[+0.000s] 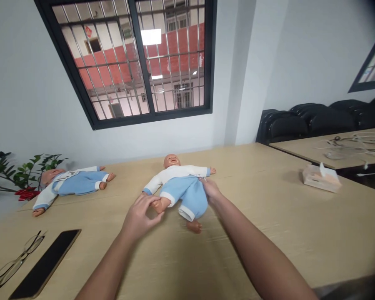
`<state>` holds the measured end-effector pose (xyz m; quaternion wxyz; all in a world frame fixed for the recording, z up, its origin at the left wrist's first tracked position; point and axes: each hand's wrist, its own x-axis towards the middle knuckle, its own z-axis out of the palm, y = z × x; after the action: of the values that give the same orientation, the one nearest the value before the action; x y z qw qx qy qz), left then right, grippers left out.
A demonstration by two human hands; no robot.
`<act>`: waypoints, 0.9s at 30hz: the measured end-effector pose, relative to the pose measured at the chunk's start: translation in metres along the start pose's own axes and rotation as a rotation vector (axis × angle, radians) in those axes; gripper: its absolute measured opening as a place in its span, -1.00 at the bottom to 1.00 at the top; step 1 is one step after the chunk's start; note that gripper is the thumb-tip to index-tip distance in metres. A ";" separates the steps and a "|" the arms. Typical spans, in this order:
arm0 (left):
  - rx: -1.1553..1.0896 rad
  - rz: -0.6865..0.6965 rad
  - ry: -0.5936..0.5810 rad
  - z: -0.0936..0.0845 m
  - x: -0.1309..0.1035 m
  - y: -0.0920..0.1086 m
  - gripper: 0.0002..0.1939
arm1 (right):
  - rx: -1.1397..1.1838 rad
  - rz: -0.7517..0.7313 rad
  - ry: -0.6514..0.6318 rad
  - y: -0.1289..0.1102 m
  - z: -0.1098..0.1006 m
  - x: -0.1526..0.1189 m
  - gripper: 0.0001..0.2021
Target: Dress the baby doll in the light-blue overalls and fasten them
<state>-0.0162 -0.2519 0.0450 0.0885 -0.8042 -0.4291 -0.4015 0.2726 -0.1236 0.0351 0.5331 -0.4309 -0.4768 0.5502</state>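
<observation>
A baby doll (178, 171) in a white top lies on its back on the wooden table, head toward the wall. Blue pants (183, 189) with white cuffs cover its legs, and both feet stick out. My left hand (141, 214) has its thumb and fingers around the doll's foot (160, 205) on the left side. At the waist on the right side, my right hand (210, 189) pinches the blue pants; its fingertips are partly hidden by the cloth. The doll's other foot (194, 226) rests near the table surface, below the pant cuff.
Another doll (78, 183) in blue and white lies at the left, beside a leafy plant (25, 168). Glasses (17, 262) and a black phone (46, 264) are at the front left. A tissue pack (321, 178) sits at the right; cables (356, 146) lie on another table.
</observation>
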 end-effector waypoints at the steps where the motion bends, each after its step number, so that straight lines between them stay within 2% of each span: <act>1: -0.009 0.004 -0.017 0.001 -0.001 0.001 -0.68 | 0.005 -0.001 0.005 0.002 0.001 0.001 -0.62; 3: -0.025 -0.029 -0.059 0.001 -0.002 0.004 -0.68 | 0.038 -0.021 0.002 0.004 0.003 0.002 -0.60; 5: -0.026 -0.110 -0.125 -0.001 -0.003 0.007 -0.67 | 0.084 -0.041 -0.057 0.003 0.004 0.001 -0.56; 10: 0.032 -0.345 -0.384 -0.012 0.000 0.017 -0.71 | 0.115 0.011 -0.375 -0.006 -0.008 -0.005 -0.53; 13: 0.091 -0.417 -0.521 -0.018 0.004 0.026 -0.71 | 0.015 0.083 -0.564 -0.006 -0.020 -0.005 -0.49; 14: 0.111 -0.428 -0.567 -0.019 0.006 0.029 -0.70 | -0.056 0.073 -0.561 -0.005 -0.022 -0.003 -0.50; 15: 0.132 -0.434 -0.610 -0.020 0.007 0.033 -0.69 | -0.133 0.039 -0.501 -0.004 -0.024 0.000 -0.53; 18: 0.198 -0.433 -0.706 -0.020 0.004 0.045 -0.73 | -0.298 -0.106 -0.142 0.002 -0.023 0.014 -0.68; 20: 0.225 -0.419 -0.731 -0.019 -0.003 0.054 -0.77 | -0.327 -0.153 0.020 0.007 -0.020 0.021 -0.71; 23: 0.224 -0.386 -0.764 -0.016 -0.020 0.066 -0.77 | -0.341 -0.183 0.050 0.010 -0.014 0.025 -0.64; 27: 0.216 -0.355 -0.800 -0.010 -0.039 0.075 -0.72 | -0.349 -0.141 -0.065 0.004 -0.018 0.014 -0.40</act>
<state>0.0229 -0.3267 0.0387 -0.0713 -0.7964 -0.6002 -0.0208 0.2888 -0.1086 0.0285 0.4718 -0.4644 -0.6111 0.4340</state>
